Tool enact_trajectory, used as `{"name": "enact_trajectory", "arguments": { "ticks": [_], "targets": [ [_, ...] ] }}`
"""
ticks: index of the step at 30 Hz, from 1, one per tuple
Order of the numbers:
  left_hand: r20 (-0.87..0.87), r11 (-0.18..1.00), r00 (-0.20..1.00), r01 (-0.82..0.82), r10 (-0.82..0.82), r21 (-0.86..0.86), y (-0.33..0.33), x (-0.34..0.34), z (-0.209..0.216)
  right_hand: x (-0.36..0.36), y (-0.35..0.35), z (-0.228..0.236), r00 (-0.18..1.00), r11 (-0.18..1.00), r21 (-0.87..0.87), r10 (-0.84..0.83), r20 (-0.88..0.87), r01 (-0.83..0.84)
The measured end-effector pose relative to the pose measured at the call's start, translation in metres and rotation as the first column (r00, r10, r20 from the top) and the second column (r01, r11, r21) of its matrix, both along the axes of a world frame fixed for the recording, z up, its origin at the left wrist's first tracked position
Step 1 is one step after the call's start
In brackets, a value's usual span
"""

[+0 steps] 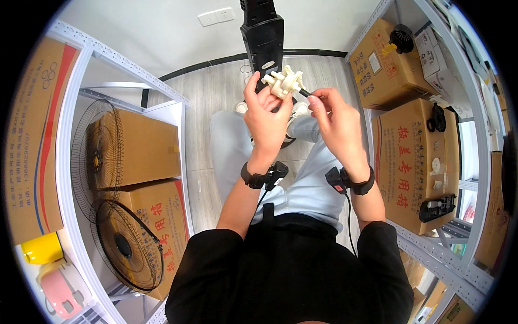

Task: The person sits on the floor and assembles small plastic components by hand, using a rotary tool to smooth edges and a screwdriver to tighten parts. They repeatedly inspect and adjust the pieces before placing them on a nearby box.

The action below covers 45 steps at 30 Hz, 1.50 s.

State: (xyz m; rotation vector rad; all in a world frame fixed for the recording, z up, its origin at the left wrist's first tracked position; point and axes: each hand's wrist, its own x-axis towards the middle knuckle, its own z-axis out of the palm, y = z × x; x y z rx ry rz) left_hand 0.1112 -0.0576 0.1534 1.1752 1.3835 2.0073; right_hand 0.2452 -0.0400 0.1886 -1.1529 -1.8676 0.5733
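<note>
Red lettering [402,167] marks cartons [418,143] around hands [268,120] [340,121] gripping a cream part [285,82] and black tool [305,93].

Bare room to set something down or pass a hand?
Floor strip between left shelf and left leg; floor between black stand and right shelf. Pass: between forearms, above lap. Crowded: around left hand, right hand, cream part; right boxes bearing black parts; left boxes behind fan guards.

Bright light, soft shadows, hands [266,119] in focus, shelf edges [121,63] bowed, black fisheye corners
</note>
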Motion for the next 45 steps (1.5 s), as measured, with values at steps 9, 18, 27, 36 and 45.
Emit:
{"name": "enact_trajectory", "arguments": {
  "ticks": [9, 18, 27, 36, 45],
  "targets": [
    [0.0, 1.0, 1.0, -0.011, 0.011, -0.005, 0.001, -0.004, 0.0, -0.001, -0.002, 0.007, 0.998, 0.992, 0.11, 0.054, 0.04, -0.058],
    [0.003, 1.0, 1.0, -0.007, 0.007, -0.018, 0.001, -0.006, 0.002, 0.001, -0.001, 0.0, 0.998, 0.994, -0.095, 0.049, -0.044, -0.053],
    [-0.059, 1.0, 0.998, 0.007, -0.007, 0.0, -0.001, -0.008, 0.001, 0.0, -0.003, 0.005, 0.997, 0.998, 0.026, 0.064, -0.031, -0.064],
    [-0.296, 0.993, 0.952, -0.054, 0.082, 0.101, -0.003, -0.009, 0.0, 0.002, -0.004, 0.001, 0.994, 0.994, -0.048, 0.097, -0.054, -0.1],
    [-0.304, 0.987, 0.943, -0.097, 0.132, 0.127, -0.006, -0.006, -0.003, 0.008, -0.003, -0.008, 0.981, 0.963, -0.202, 0.161, -0.108, -0.18]
  ]
}}
